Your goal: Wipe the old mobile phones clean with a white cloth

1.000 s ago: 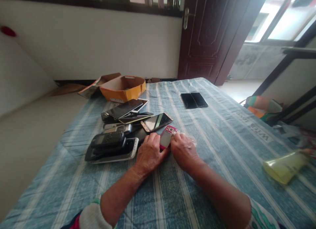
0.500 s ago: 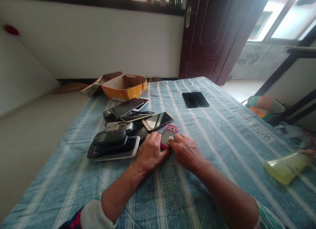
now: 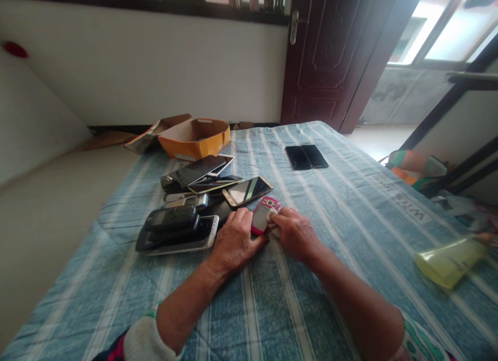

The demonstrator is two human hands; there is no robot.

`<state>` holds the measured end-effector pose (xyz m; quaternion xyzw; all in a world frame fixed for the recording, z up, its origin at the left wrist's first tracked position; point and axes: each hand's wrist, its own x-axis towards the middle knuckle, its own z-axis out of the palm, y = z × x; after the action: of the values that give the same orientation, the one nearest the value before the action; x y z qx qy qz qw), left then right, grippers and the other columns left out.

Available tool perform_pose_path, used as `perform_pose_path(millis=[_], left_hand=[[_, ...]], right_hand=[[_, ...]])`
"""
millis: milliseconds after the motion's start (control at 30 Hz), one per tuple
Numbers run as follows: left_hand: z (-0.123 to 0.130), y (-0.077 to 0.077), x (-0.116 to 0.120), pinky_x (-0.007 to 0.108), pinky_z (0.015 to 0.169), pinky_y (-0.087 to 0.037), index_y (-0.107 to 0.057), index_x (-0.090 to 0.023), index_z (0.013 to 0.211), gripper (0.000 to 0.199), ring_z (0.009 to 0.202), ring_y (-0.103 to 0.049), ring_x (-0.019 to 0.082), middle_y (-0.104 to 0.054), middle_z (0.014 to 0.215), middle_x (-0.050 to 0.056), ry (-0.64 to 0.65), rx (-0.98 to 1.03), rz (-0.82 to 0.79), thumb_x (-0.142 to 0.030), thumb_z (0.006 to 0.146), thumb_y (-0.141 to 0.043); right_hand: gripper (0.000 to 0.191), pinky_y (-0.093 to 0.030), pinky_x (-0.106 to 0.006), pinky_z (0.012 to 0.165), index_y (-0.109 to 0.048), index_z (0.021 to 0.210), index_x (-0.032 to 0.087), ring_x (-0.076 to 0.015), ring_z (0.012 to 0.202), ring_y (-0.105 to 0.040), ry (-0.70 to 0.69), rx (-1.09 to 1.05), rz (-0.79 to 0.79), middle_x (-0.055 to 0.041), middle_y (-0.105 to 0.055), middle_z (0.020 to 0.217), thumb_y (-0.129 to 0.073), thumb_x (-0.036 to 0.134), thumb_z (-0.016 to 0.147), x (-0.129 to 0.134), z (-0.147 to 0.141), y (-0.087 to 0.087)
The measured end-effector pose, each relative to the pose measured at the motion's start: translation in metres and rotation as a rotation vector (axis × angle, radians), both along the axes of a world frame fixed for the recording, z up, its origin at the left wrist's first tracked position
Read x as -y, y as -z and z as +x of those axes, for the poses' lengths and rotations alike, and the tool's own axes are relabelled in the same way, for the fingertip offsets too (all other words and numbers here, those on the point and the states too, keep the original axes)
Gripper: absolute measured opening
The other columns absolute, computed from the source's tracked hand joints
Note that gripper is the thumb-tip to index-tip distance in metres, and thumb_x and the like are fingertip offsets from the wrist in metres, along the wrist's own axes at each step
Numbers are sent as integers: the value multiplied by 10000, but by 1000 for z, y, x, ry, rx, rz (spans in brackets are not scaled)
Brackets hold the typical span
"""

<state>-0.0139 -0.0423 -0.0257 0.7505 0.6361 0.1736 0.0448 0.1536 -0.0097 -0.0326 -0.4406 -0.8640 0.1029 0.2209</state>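
Observation:
A pink-edged mobile phone (image 3: 265,216) lies on the striped cloth between my hands, its grey face up. Along its left and lower edge, my left hand (image 3: 235,237) grips it with fingers and thumb. My right hand (image 3: 298,233) is closed round a small crumpled white wipe (image 3: 273,217) at the phone's right edge. Just beyond the left fingertips rests a gold smartphone (image 3: 249,191). Left of that hand, a black phone (image 3: 171,218) sits on top of a white-edged smartphone (image 3: 208,234).
Several more phones (image 3: 198,170) are piled in front of an open orange box (image 3: 200,143). Two black smartphones (image 3: 307,157) lie side by side farther back. A yellow plastic packet (image 3: 447,262) is at the right on the blue striped cloth (image 3: 350,221).
My right hand has shifted slightly right with the wipe, from the phone's face to its right edge. My left hand stays on the phone.

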Motion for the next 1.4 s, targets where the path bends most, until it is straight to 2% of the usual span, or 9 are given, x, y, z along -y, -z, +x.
perform_pose_path(millis=[100, 200, 400, 500, 667, 767, 967, 1167, 1400], left_hand=[[-1, 0, 0, 406, 865, -475, -561, -160, 959, 280, 977, -553, 284, -598, 1034, 117, 13, -7, 6, -344, 760, -626], [-1, 0, 0, 408, 878, -470, -563, -151, 967, 292, 985, -548, 285, -598, 1040, 121, 14, -15, 0, -331, 751, -643], [1, -2, 1, 395, 889, -469, -575, -150, 978, 300, 1000, -553, 276, -598, 1050, 113, -6, -19, -16, -338, 759, -655], [0, -2, 1, 395, 889, -474, -579, -150, 990, 322, 1010, -557, 276, -600, 1061, 113, -12, -15, -17, -352, 756, -668], [-1, -1, -1, 397, 885, -478, -586, -153, 980, 335, 1014, -563, 275, -607, 1054, 109, -11, -3, -12, -414, 782, -656], [-1, 0, -3, 393, 863, -483, -588, -144, 950, 311, 986, -566, 269, -611, 1024, 110, -25, -4, -6, -416, 805, -630], [-1, 4, -5, 378, 793, -487, -573, -158, 847, 228, 910, -573, 262, -605, 919, 95, -18, 23, 6, -384, 820, -575], [-2, 3, -6, 350, 759, -481, -543, -174, 798, 126, 872, -573, 248, -595, 880, 75, 24, 57, 3, -284, 768, -596], [-3, 2, -6, 349, 760, -480, -566, -164, 833, 173, 858, -575, 242, -597, 881, 82, 49, 63, 12, -320, 769, -602]], right_hand=[[274, -420, -239, 713, -690, 971, 177, -150, 791, -583, 133, -229, -58, -46, -628, 865, -425, 146, 905, -15, 7, 7], [308, -417, -234, 713, -682, 1026, 182, -142, 786, -585, 177, -275, -109, -42, -621, 866, -402, 132, 905, -22, 13, 7], [158, -370, -260, 764, -668, 893, 196, -170, 893, -537, -51, 94, -221, -40, -581, 917, -524, 258, 876, -16, 26, -20], [195, -362, -265, 737, -652, 951, 197, -189, 912, -522, -109, 215, -243, -52, -568, 970, -622, 330, 811, -12, 30, -29], [223, -331, -267, 656, -656, 834, 180, -184, 825, -534, -44, 351, -188, -59, -583, 850, -469, 64, 800, -11, 29, -24], [250, -336, -259, 634, -650, 793, 173, -168, 765, -546, -24, 247, -186, -50, -590, 804, -450, 26, 768, -15, 29, -18], [455, -414, -272, 728, -554, 1183, 155, -188, 874, -552, -68, -120, 41, -69, -637, 955, -437, 9, 768, -7, 7, -2], [144, -392, -279, 611, -629, 784, 164, -205, 806, -516, -110, 94, 214, -69, -605, 845, -525, 75, 829, 3, -16, 3], [207, -419, -291, 655, -632, 800, 164, -208, 846, -493, 74, 180, 205, -78, -598, 888, -483, 40, 870, -17, -2, 2]])
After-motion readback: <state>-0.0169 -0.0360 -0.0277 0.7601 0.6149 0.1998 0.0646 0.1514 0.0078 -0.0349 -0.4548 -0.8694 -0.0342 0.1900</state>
